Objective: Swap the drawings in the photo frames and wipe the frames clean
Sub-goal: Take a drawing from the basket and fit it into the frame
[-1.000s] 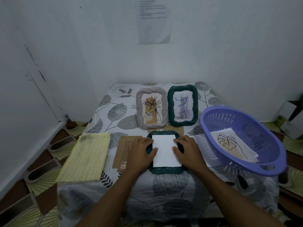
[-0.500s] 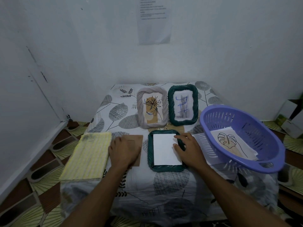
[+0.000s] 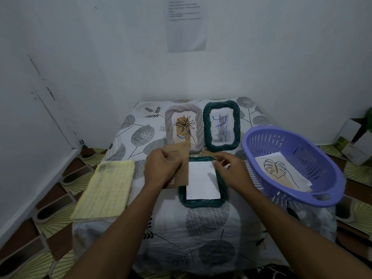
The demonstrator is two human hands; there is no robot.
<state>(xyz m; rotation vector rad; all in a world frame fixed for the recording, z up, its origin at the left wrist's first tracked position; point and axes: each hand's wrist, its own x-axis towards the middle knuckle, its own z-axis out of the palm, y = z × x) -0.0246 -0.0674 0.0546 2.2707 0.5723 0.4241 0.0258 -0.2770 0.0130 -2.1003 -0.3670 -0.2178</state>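
Midway, I judge — the flat frame lies face down near the table's front edge, paper in. Left hand grips the backing over it — right hand's grip is unclear. Cloth lies untouched.

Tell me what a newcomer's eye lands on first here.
The purple basket at the right, holding a leaf drawing, stands out most. In the middle, the left hand grips a brown backing board beside a dark green frame lying flat with white paper in it. A yellow cloth lies at the left.
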